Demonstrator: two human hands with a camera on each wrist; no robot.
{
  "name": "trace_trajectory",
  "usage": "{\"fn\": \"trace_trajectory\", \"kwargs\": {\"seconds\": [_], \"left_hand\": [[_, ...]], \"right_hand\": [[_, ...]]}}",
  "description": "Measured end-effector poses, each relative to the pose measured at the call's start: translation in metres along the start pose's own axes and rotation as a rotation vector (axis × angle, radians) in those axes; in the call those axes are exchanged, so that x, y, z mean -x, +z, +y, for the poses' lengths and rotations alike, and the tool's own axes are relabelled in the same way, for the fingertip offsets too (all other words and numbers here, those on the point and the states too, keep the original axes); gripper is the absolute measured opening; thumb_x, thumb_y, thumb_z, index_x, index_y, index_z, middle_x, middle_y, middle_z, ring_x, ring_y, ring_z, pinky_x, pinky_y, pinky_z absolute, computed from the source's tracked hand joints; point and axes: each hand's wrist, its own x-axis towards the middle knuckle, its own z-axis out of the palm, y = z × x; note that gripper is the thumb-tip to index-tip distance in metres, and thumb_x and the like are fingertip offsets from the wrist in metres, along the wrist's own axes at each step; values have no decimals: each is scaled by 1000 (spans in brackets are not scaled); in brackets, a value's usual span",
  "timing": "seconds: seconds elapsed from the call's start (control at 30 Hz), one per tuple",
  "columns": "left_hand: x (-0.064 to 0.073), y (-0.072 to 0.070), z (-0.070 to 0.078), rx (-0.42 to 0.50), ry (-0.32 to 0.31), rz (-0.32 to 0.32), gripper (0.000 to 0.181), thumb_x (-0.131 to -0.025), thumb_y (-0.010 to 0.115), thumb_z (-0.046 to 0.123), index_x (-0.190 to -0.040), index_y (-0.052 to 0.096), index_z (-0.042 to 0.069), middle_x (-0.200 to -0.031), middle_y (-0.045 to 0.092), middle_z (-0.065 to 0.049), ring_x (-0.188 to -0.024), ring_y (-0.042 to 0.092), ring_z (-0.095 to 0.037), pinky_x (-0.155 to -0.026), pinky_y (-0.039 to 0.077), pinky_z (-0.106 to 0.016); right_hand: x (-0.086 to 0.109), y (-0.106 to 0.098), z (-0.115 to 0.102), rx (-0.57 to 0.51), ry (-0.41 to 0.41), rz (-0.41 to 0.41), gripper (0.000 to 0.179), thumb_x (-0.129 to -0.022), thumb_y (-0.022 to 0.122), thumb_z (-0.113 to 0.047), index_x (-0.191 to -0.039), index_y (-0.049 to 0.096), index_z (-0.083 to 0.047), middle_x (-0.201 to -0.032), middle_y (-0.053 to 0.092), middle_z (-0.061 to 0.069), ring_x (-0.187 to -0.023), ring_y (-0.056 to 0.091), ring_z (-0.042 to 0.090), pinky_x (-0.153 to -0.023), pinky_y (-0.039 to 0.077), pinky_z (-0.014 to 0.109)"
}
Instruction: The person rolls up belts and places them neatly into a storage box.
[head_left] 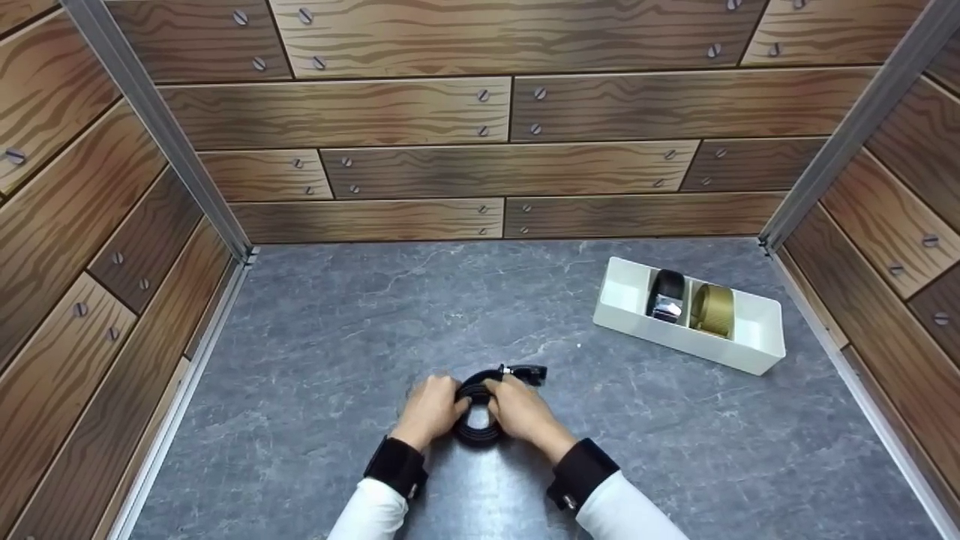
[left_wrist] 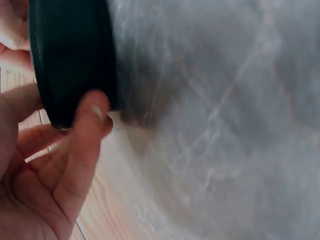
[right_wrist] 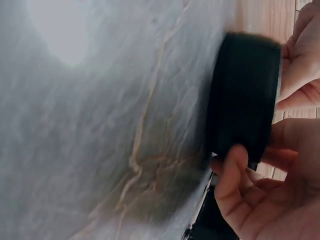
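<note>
A black belt (head_left: 478, 436) is wound into a round coil near the front middle of the table, its buckle end (head_left: 529, 373) sticking out to the far right. My left hand (head_left: 430, 409) grips the coil's left side, and my right hand (head_left: 521, 411) holds the opposite side. The left wrist view shows thumb and fingers pinching the edge of the belt (left_wrist: 72, 55). From the right wrist, the other hand (right_wrist: 270, 187) pinches the rolled strap (right_wrist: 244, 95) with the dark loose end below. The coil looks lifted slightly or just over the surface; I cannot tell which.
At the right stands a white divided tray (head_left: 675, 343). Its middle compartments hold a coiled black belt (head_left: 666, 289) with a silver buckle and a coiled gold-brown belt (head_left: 718, 309). Wood-patterned walls (head_left: 420, 172) enclose the grey marbled table (head_left: 337, 330) at the back and sides.
</note>
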Motion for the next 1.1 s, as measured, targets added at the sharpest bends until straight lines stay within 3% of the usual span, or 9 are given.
{"fn": "trace_trajectory", "kwargs": {"seconds": [0.1,0.23,0.37,0.53,0.83,1.1], "left_hand": [[1,0,0,16,11,-14,18,-85,72,17,-70,64,11,-69,65,-4,-60,60,-19,-55,48,-38],[0,0,2,30,-3,-42,12,-84,71,15,-76,64,10,-71,65,-5,-61,59,-18,-56,49,-36],[0,0,5,30,3,-51,9,-84,70,11,-79,63,10,-74,66,-7,-63,61,-20,-57,50,-36],[1,1,8,25,8,-48,9,-84,70,9,-78,64,9,-75,67,-9,-65,63,-22,-60,52,-35],[2,-3,12,-126,48,-84,14,-83,76,18,-83,69,6,-81,60,-5,-70,63,-25,-65,53,-40],[-1,1,12,-169,115,-93,16,-83,76,22,-78,65,11,-76,65,-5,-68,64,-23,-60,50,-37]], "right_hand": [[-1,1,1,-4,-2,-13,38,-93,58,-10,-130,60,1,-118,60,25,-105,60,41,-91,48,51],[-1,0,5,-73,23,24,30,-94,61,-11,-121,64,1,-113,63,20,-104,61,38,-90,48,50],[2,-4,11,-193,88,78,21,-89,71,-13,-103,67,1,-92,67,12,-83,65,27,-78,52,43],[8,-8,15,-324,185,53,21,-82,77,-12,-95,69,2,-78,66,6,-68,62,16,-66,54,33],[7,-7,9,-207,145,121,9,-82,76,-11,-89,76,-5,-83,72,7,-75,67,21,-70,53,37],[6,-7,7,-173,137,100,22,-83,75,-10,-104,74,-1,-101,72,15,-93,67,31,-81,53,43]]}}
